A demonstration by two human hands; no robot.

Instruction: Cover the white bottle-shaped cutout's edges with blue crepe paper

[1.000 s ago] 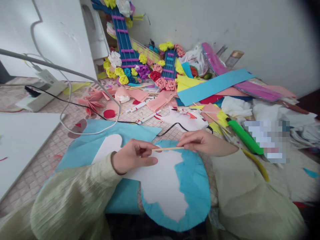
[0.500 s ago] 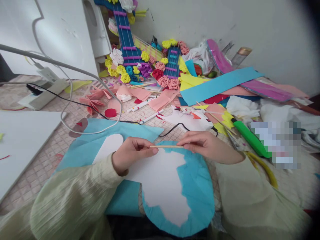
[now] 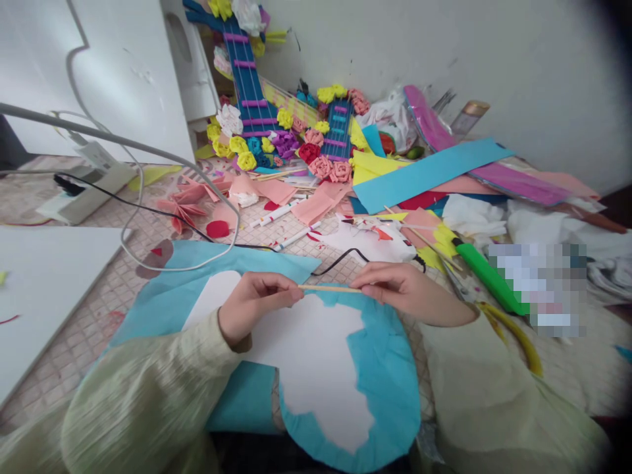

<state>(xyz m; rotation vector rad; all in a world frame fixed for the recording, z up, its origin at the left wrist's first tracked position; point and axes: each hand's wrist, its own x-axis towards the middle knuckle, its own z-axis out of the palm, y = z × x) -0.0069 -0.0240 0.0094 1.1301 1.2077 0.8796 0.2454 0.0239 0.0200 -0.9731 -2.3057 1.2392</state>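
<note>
A thin wooden stick [image 3: 330, 288] is held level between my two hands. My left hand [image 3: 259, 299] pinches its left end between thumb and fingers, and my right hand [image 3: 395, 286] pinches the right end. Below the stick lies a white card cutout [image 3: 320, 368] with a rounded body and a long neck running left under my left hand. Blue crepe paper [image 3: 390, 382] is folded over the body's right and lower edge in pleats. More blue crepe paper [image 3: 172, 303] spreads flat beneath the neck.
Behind stand paper guitars [image 3: 251, 85] with crepe flowers. A white glue gun [image 3: 375, 230] with a black cord lies beyond my hands. To the right are a green cutter [image 3: 488, 276], scissors [image 3: 457, 283] and a blue paper strip [image 3: 434, 174]. A white cable [image 3: 192, 161] loops over the left side.
Both hands keep their pinch on the stick, with hardly any movement. The whole view has shifted slightly.
</note>
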